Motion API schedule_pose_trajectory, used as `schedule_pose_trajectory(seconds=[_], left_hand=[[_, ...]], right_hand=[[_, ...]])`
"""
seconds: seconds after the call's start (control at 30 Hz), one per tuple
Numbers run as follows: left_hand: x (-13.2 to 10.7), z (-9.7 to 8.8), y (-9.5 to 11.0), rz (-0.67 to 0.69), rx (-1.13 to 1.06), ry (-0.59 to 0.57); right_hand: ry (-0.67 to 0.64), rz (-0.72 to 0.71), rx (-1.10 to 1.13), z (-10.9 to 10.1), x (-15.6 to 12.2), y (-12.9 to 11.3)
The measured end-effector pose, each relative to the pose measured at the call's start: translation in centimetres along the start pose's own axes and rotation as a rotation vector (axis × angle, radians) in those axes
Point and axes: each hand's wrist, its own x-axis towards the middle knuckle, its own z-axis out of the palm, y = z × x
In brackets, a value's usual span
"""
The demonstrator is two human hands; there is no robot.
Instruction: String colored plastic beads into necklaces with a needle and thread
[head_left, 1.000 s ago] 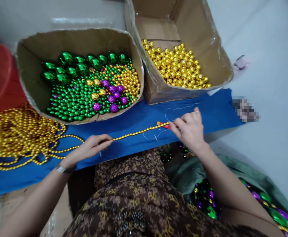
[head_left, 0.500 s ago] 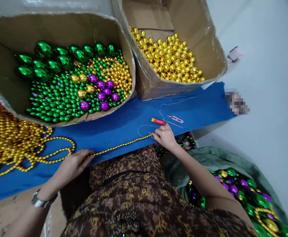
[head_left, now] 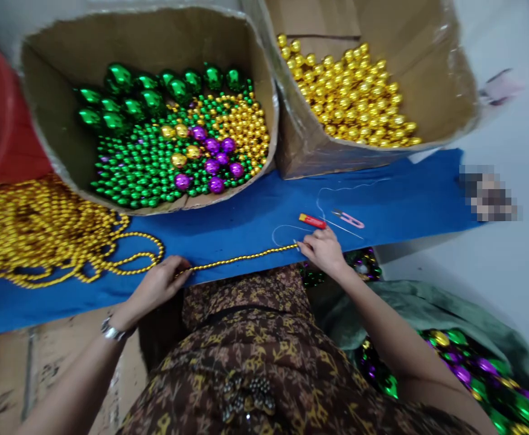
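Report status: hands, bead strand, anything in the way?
Left hand pinching gold bead strand. Right hand gripping its end. Red cutter and snips lie just beyond.

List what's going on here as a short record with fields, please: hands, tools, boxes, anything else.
left hand: pinches the gold strand near the cloth's near edge
right hand: pinches the strand's end, where white thread loops
cloth: blue, under the strand
tools: red cutter and pink snips beyond the right hand
left box: green, purple and gold beads
right box: gold beads
pile: gold strands, far left
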Motion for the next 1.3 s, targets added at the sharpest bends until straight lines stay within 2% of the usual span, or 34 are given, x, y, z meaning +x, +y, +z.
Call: schedule_pose_trajectory(seconds=[0.13,0.27,0.57,0.67,0.87,0.93,1.0,1.07,1.13,1.23,1.3], left_hand=[[-0.1,-0.3,0.3,-0.015,-0.047,-0.023],[-0.3,-0.4,0.1,-0.043,-0.056,-0.022],[0.1,-0.1,-0.2,-0.038,0.036,-0.041],[0.3,-0.1,0.2,-0.051,0.130,-0.045],[2.4,-1.4,2.3,-0.144,0.534,0.018],[3.5,-2.1,2.8,-0.175,0.591,0.049],[4.7,-2.9,3.0,-0.188,0.541,0.091],[5.5,-3.5,2.9,-0.178,0.373,0.125],[5.9,-4.1,2.8,-0.149,0.107,0.107],[6.0,-4.5,3.1,-0.099,-0.283,0.051],[5.8,-4.6,3.4,-0.082,-0.427,0.050]], right_hand=[[0.038,-0.065,-0.026,0.3,-0.1,0.3],[0.043,-0.067,-0.071,0.2,-0.1,0.1],[-0.029,-0.034,-0.072,-0.3,-0.2,-0.2],[-0.051,-0.041,-0.046,-0.6,0.1,-0.2],[-0.031,0.022,-0.090,-2.2,3.6,0.2],[-0.046,0.095,-0.099,-3.1,5.3,0.3],[-0.047,0.170,-0.115,-4.0,6.8,-0.2],[-0.015,0.186,-0.142,-4.7,7.9,-2.0],[0.024,0.103,-0.124,-5.0,8.6,-5.3],[0.001,-0.181,0.100,-4.5,9.2,-12.1],[-0.073,-0.348,0.271,-3.7,9.8,-16.2]])
